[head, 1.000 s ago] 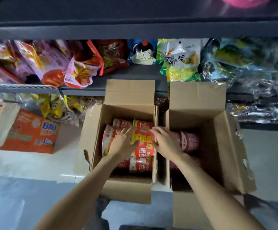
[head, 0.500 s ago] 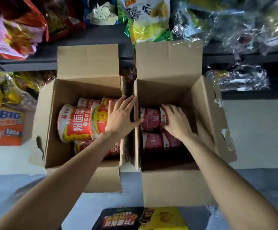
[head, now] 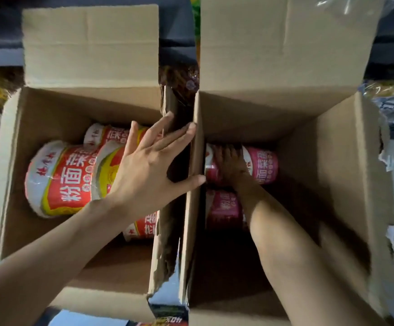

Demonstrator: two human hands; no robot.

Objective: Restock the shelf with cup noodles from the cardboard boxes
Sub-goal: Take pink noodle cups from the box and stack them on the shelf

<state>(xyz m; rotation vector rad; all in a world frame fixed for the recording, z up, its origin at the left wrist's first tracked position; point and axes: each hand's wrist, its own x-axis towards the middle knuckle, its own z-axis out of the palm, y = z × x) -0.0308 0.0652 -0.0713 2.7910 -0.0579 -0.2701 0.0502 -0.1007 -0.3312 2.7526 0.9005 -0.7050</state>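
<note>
Head view: the right hand [head: 232, 167] lies on a pink cup [head: 261, 164] deep in the shadowed right box [head: 332, 184], its grip unclear; the left hand [head: 149, 170] fingers spread, released, touching that box's wall.

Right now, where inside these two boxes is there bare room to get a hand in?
Right box: open floor right of the pink cups, by its right wall. Left box: bare strip along the near wall. Crowded: the red cups under the left hand.
</note>
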